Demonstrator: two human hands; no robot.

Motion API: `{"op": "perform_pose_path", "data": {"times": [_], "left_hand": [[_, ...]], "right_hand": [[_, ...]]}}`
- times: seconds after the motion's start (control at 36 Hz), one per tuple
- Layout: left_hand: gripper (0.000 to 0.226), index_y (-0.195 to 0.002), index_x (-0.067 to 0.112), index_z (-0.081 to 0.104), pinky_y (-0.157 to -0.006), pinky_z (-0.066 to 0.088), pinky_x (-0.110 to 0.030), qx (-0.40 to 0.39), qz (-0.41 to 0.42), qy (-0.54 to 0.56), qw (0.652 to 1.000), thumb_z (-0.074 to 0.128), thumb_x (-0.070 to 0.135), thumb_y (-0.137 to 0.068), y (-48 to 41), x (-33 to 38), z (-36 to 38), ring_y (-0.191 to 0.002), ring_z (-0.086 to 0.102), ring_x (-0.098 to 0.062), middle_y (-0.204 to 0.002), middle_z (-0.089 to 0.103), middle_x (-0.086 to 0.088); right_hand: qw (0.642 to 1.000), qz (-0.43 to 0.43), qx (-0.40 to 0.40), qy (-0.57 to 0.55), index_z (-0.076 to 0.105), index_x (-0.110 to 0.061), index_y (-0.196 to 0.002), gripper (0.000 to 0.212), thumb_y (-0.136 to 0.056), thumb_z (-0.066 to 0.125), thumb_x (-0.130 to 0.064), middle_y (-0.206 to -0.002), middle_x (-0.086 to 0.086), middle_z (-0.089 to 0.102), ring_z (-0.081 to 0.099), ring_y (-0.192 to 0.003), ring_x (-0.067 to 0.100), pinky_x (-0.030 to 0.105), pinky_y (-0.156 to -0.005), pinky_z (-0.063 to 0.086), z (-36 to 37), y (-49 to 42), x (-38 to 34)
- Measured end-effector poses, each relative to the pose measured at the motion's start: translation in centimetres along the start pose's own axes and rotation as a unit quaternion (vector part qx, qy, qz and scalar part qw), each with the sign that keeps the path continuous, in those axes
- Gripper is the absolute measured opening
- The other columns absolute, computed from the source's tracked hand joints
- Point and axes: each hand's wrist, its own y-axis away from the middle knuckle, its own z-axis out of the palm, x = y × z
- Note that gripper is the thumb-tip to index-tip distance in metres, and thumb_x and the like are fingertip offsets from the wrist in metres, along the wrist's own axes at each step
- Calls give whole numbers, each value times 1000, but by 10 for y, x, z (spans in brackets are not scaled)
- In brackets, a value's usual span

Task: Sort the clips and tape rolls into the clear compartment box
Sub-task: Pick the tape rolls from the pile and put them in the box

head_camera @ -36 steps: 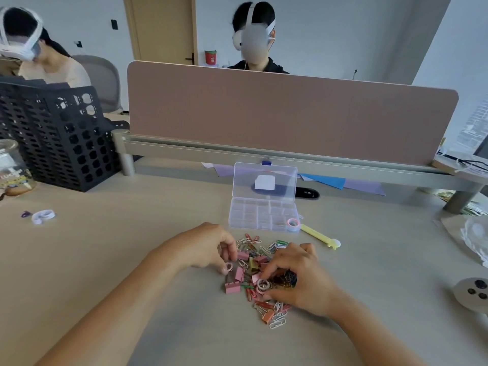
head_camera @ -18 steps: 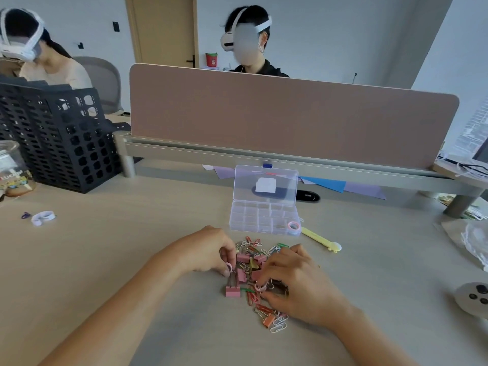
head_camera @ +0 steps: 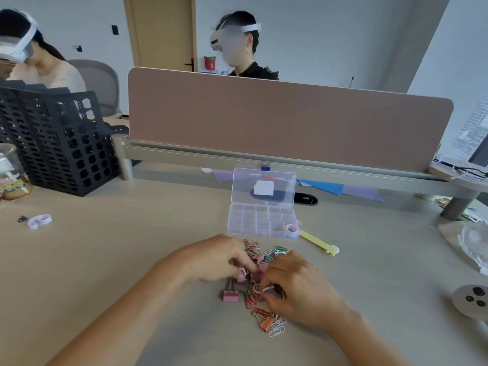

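From my seat at the feed, nearest on the table (head_camera: 126, 260) I see an orange binder clip (head_camera: 266, 324) touching a few white paper clips (head_camera: 277, 331) at the near edge of the clip pile (head_camera: 265, 256). Just beyond, the right hand (head_camera: 298, 289) is curled over the pile, thumb and fingertips pinching a whitish ring (head_camera: 264, 289); I cannot tell whether it is tape or a clip. Left of it a pink binder clip (head_camera: 230, 295) stands apart from the heap. The left hand (head_camera: 211, 260) is curled at the pile's left side with a small pink ring (head_camera: 241, 274) at its blurred fingertips; I cannot tell whether it grips it. Farther back, a yellow stick (head_camera: 317, 241) lies to the right. The clear compartment box (head_camera: 253, 220) sits just beyond the pile, lid (head_camera: 264, 187) upright, with a pink tape roll (head_camera: 291, 229) in its near right corner compartment. Far left lies a white tape roll (head_camera: 39, 221), with a black mesh basket (head_camera: 52, 143) behind it.
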Motion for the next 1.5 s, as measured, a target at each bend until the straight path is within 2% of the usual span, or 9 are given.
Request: {"op": "perform_pose_path", "data": {"times": [0.19, 0.33, 0.61, 0.69, 0.78, 0.97, 1.08, 1.25, 1.5], "left_hand": [[32, -112, 37, 70, -71, 34, -14, -24, -7, -44, 999, 63, 14, -91, -1, -3, 4, -78, 44, -4, -76, 45, 18], [30, -111, 36, 71, -67, 30, -9, -20, -14, -21, 1000, 67, 16, -88, 0, -6, 3, -75, 46, 14, -77, 45, 21], [32, -112, 31, 71, -71, 33, -2, -14, -21, 9, 1000, 70, 13, -85, 4, -7, -3, -84, 52, 20, -82, 56, 21], [34, -110, 36, 71, -67, 38, -14, 21, -23, 32, 999, 73, 15, -83, 3, -7, -3, -75, 56, -1, -84, 66, 16], [40, -112, 37, 70, -58, 36, -11, 58, -8, 73, 996, 75, 13, -80, 2, -5, -4, -60, 49, 1, -78, 72, 8], [30, -103, 33, 75, -67, 44, -26, 48, -30, 50, 997, 76, 15, -79, 2, -8, -3, -69, 55, -8, -80, 70, 12], [30, -107, 31, 74, -76, 47, -26, 34, -27, 11, 999, 72, 14, -82, 2, -11, -2, -78, 57, -2, -73, 58, 34], [28, -105, 34, 74, -61, 31, -10, 42, -25, -26, 998, 73, 17, -83, 2, -8, -3, -70, 50, 11, -70, 54, 28], [25, -96, 36, 76, -77, 48, -30, 48, -35, -45, 997, 74, 17, -80, 5, -12, -11, -82, 57, -8, -70, 57, 23]], "right_hand": [[998, 29, -29, -47, 67, -32, -83, 12, -74, 61, -27, -79, -16, 63, 49, -78, 2, 12, -77, 33, -4, 2, 3], [995, 34, -58, -72, 65, -30, -83, 13, -74, 58, -24, -81, -14, 64, 51, -78, 3, 15, -77, 41, -6, -1, 0], [991, 33, -84, -94, 64, -27, -82, 11, -74, 57, -29, -79, -12, 64, 51, -79, 6, 3, -69, 31, -13, -1, -4], [988, 60, -80, -118, 69, -28, -83, 7, -76, 66, -27, -75, -21, 60, 52, -75, -3, 5, -68, 35, -14, -2, -2], [976, 102, -85, -173, 72, -30, -84, 12, -74, 75, -23, -73, -24, 63, 57, -74, -1, 11, -68, 43, -17, -2, 0], [961, 155, -100, -206, 69, -35, -102, 30, -76, 74, -20, -78, -10, 67, 58, -73, 10, 18, -68, 47, -16, -5, -6], [968, 146, -113, -170, 67, -33, -105, 29, -78, 72, -26, -80, -8, 67, 56, -76, 9, 12, -63, 41, -15, -7, -10], [961, 173, -105, -188, 64, -24, -92, 20, -75, 75, -20, -76, -6, 65, 56, -66, 3, 11, -59, 43, -16, -8, -12], [959, 183, -97, -192, 65, -28, -90, 16, -78, 72, -21, -71, -11, 62, 56, -65, 1, 11, -58, 42, -12, -8, -14]]}}
